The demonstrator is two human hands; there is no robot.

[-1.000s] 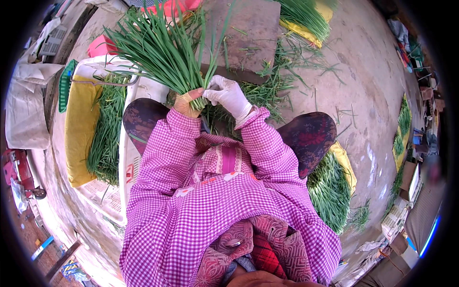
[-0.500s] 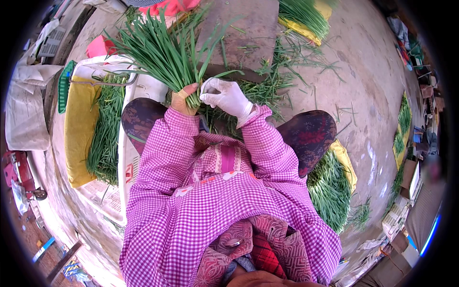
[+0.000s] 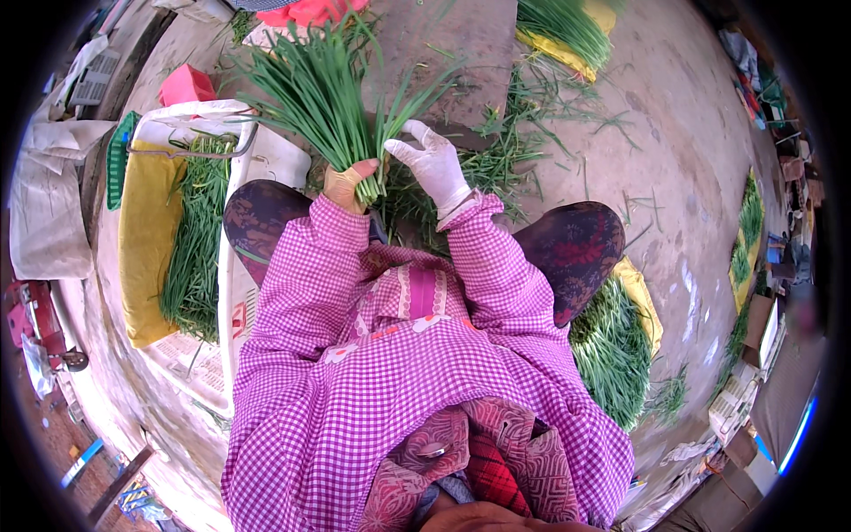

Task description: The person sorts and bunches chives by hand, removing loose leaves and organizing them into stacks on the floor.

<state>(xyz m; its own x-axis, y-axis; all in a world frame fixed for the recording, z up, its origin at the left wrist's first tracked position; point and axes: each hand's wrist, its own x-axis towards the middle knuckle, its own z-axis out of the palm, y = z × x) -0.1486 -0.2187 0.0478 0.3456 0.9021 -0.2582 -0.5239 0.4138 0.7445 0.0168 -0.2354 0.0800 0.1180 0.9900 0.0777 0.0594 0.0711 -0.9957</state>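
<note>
A fanned bunch of long green chives (image 3: 324, 102) is gripped near its pale stem ends by my left hand (image 3: 348, 183). The blades spread up and to the left. My right hand (image 3: 432, 166), in a white glove, is just right of the bunch. Its thumb and forefinger are apart, their tips close against the outer blades; I cannot tell whether they touch. Loose green trimmings (image 3: 492, 168) lie on the ground behind and right of the glove.
At left stands a white plastic crate (image 3: 186, 359) with a metal handle, yellow cloth (image 3: 149, 248) and more chives (image 3: 199, 239). A flat brown board (image 3: 434, 62) lies ahead. Bundles in yellow wrapping lie beside my right knee (image 3: 616, 346) and at the far right (image 3: 567, 35).
My right thumb and forefinger have spread apart, and that hand has risen slightly. The bunch in my left hand has shifted a little to the right.
</note>
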